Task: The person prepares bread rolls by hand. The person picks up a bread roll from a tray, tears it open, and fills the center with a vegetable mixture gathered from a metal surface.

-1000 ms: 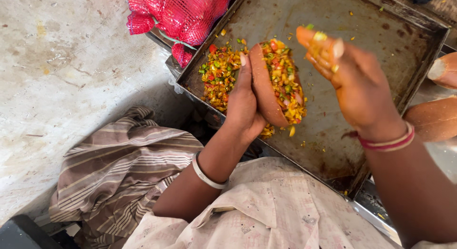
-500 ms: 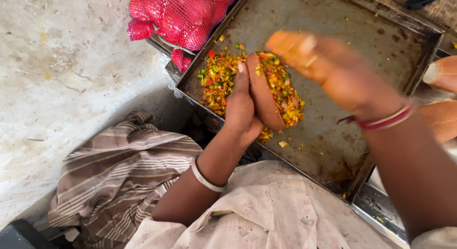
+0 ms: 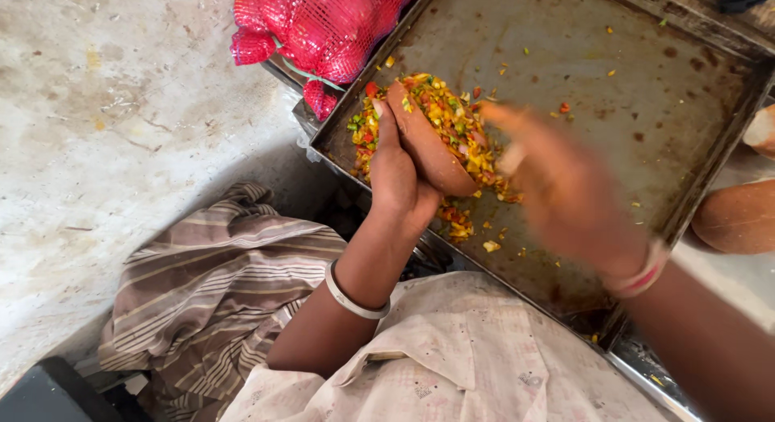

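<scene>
Starting nearest the camera, a pale patterned cloth (image 3: 452,365) covers the person's lap at 6 o'clock, with a striped brown cloth (image 3: 218,285) bunched beside it at 8 o'clock on the concrete floor (image 3: 121,107). Above the lap, the left hand (image 3: 400,176), a white bangle (image 3: 353,297) on its wrist, is wrapped around a brown clay cup (image 3: 428,148), tilted on its side with its mouth against the heap so that filling can be pushed in. The right hand (image 3: 565,188), with a pink and white bangle (image 3: 642,277), is blurred just right of the cup; whether it is open or gripping anything cannot be told. The chopped vegetable mix (image 3: 452,123), yellow, green and red, lies piled at the near left corner of the dark metal tray (image 3: 646,91), close to both hands. More clay cups (image 3: 739,216) wait at 3 o'clock beside the tray. Farthest off, at 12 o'clock, a red mesh sack (image 3: 323,27) rests against the tray's far left edge.
</scene>
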